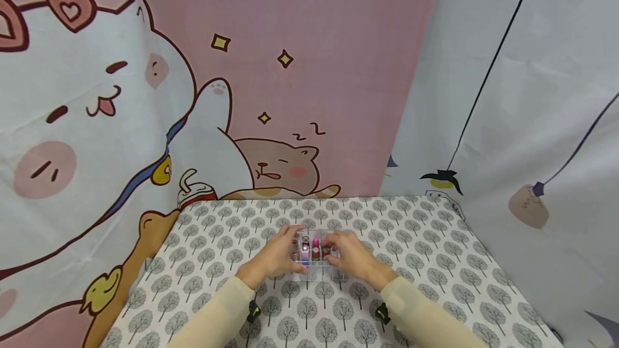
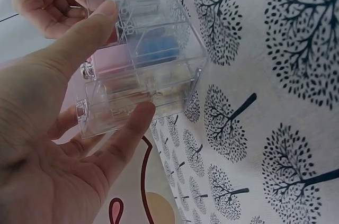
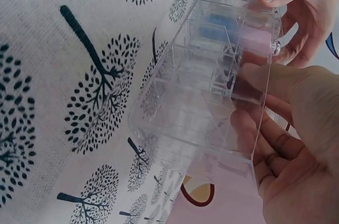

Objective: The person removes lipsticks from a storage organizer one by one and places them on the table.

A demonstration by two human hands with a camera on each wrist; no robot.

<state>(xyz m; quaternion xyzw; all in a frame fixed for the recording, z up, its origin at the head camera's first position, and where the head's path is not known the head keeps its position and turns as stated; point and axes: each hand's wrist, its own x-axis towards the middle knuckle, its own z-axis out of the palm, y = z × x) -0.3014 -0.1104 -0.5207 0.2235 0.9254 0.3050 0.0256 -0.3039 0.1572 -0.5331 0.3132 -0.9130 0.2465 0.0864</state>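
A clear plastic organizer [image 1: 316,275] with several compartments stands on the patterned cloth. My left hand [image 1: 278,252] grips its left end, the thumb at the near side and the fingers around the far side. Inside it are a pink-and-blue tube [image 2: 113,60] with a silvery end, a clear tube [image 2: 124,97] beside it and a bright pink-topped lipstick [image 1: 316,241]. From the right, my right hand [image 1: 352,254] reaches in over a compartment and pinches a dark red lipstick [image 1: 326,251] between thumb and fingers. Its lower part is hidden by the organizer's walls in the right wrist view.
A white cloth [image 1: 329,310] printed with grey trees covers the table. Behind it hangs a pink curtain [image 1: 338,69] with cartoon animals, and a pale curtain [image 1: 546,95] hangs at the right. Small dark objects [image 1: 253,311] show beside both wrists.
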